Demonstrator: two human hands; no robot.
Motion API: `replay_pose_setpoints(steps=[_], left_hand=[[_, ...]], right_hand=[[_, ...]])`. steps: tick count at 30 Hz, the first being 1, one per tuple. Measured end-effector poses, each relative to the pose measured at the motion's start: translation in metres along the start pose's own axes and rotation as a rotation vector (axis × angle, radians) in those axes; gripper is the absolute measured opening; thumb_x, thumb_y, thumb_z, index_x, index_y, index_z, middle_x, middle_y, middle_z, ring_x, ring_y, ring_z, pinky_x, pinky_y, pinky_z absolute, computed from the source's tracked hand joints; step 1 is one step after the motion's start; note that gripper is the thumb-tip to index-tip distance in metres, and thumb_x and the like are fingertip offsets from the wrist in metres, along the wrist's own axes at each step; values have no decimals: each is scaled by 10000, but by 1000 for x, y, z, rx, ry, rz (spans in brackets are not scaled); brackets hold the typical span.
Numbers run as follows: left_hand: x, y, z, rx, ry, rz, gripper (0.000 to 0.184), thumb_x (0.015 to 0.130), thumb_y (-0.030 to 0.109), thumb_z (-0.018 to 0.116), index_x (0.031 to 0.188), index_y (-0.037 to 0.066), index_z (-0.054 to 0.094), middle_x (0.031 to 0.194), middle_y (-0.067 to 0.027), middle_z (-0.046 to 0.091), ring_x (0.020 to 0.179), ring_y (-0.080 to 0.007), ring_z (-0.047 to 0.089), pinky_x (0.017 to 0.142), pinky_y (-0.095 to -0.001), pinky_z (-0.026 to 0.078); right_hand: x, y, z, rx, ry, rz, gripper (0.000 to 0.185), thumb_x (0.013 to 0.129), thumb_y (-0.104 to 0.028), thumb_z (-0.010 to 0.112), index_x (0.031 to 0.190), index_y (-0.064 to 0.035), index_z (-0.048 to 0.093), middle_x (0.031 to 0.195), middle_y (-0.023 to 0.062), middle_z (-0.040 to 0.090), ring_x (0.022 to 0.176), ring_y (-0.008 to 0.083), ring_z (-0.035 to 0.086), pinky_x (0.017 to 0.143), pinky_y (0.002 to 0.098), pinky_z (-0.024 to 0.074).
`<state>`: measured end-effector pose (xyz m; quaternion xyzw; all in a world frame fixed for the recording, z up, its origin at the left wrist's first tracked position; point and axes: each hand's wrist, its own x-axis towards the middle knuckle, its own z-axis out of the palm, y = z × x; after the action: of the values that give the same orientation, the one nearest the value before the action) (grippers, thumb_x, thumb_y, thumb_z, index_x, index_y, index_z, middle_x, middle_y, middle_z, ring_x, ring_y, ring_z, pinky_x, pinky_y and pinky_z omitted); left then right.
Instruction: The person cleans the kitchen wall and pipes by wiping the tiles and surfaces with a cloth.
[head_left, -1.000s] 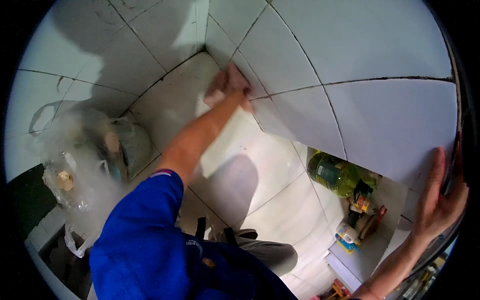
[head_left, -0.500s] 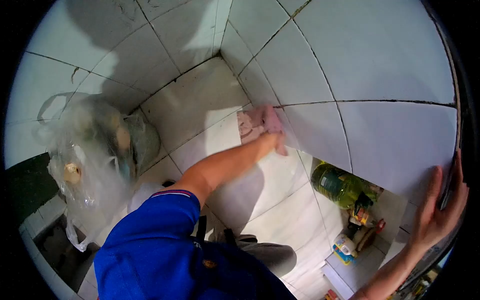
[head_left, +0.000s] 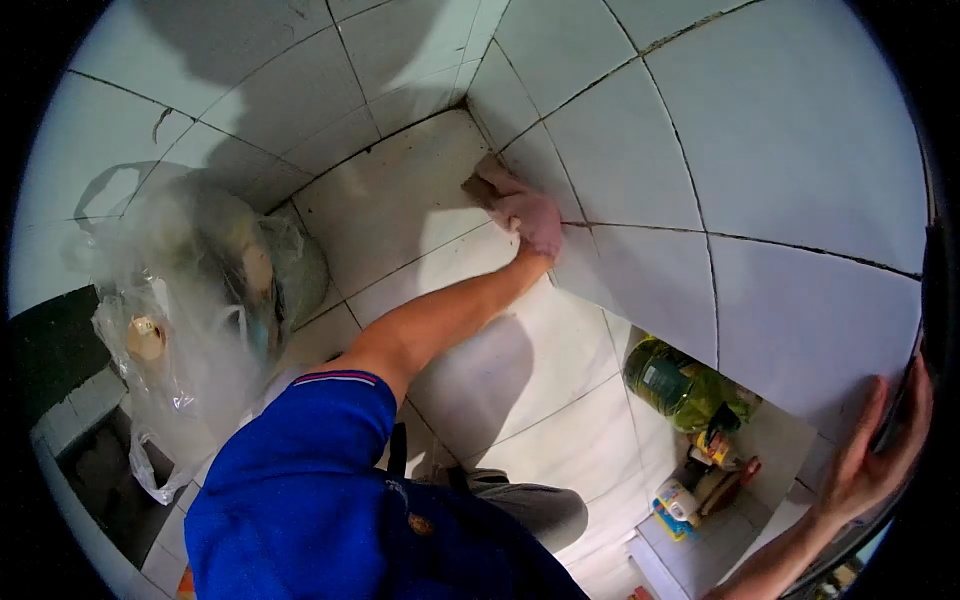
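My left hand point(head_left: 537, 257) is pressing a pink cloth point(head_left: 530, 205) against the pale floor tiles point(head_left: 400, 190), close to the foot of the white tiled wall point(head_left: 640, 270). The cloth covers most of the fingers, and its brownish far end reaches toward the corner. At the right edge of the view, my right hand point(head_left: 880, 450) rests on the dark edge of the tiled structure, fingers stretched upward along it and thumb apart. No object shows in that hand.
A clear plastic bag point(head_left: 190, 350) with things inside stands at the left, by the wall. Under the tiled slab at the right lie a large bottle of yellow-green liquid point(head_left: 665, 380), a white container point(head_left: 678, 500) and other small items. A grey-clad knee point(head_left: 530, 510) shows below.
My left hand has pushed the cloth along the wall toward the corner, and the cloth is now more bunched. The view has shifted slightly; my right hand stays at the edge.
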<state>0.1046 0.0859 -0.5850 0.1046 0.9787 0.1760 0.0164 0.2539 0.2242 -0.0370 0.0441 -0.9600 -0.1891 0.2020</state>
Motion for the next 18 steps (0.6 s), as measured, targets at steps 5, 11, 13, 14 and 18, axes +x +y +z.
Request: replay_pose_setpoints(steps=[5,11,13,14,18], left_hand=[[65,-36,-12,244,-58,-204,392,888,101,624,1241,-68,597,1180,-224,618,1009,-400,607,737,-500,553],[52,-32,-17,1446,-153,-105,361,904,85,603,1232,-63,613,1190,-216,621,1016,-396,608,699,-478,555],[68,-34,-26,956,-260,-120,275,947,129,540,1163,-6,643,1090,-180,631,887,-311,589,626,-439,511],[75,-35,-30,709,-310,-138,254,969,151,509,1129,22,658,1040,-162,636,823,-269,579,589,-419,490],[25,-8,-24,207,-149,-45,254,960,156,524,1136,28,656,1044,-157,640,839,-270,587,627,-429,494]], right_hand=[[-1,5,-3,-49,6,-19,386,972,-28,599,1342,50,521,1341,190,580,1235,284,555,1074,390,433],[-1,9,-3,-103,10,-95,371,964,-19,609,1322,39,535,1324,172,586,1210,277,566,1047,381,454],[0,-3,-2,-79,22,-52,368,962,-18,612,1320,32,541,1320,167,587,1212,276,561,1041,381,457],[1,-2,-2,-81,26,-40,369,962,-16,610,1323,26,543,1318,166,587,1216,273,557,1044,380,457],[2,6,-5,-114,3,-45,380,960,-13,613,1333,14,545,1319,166,588,1227,270,555,1052,375,460]])
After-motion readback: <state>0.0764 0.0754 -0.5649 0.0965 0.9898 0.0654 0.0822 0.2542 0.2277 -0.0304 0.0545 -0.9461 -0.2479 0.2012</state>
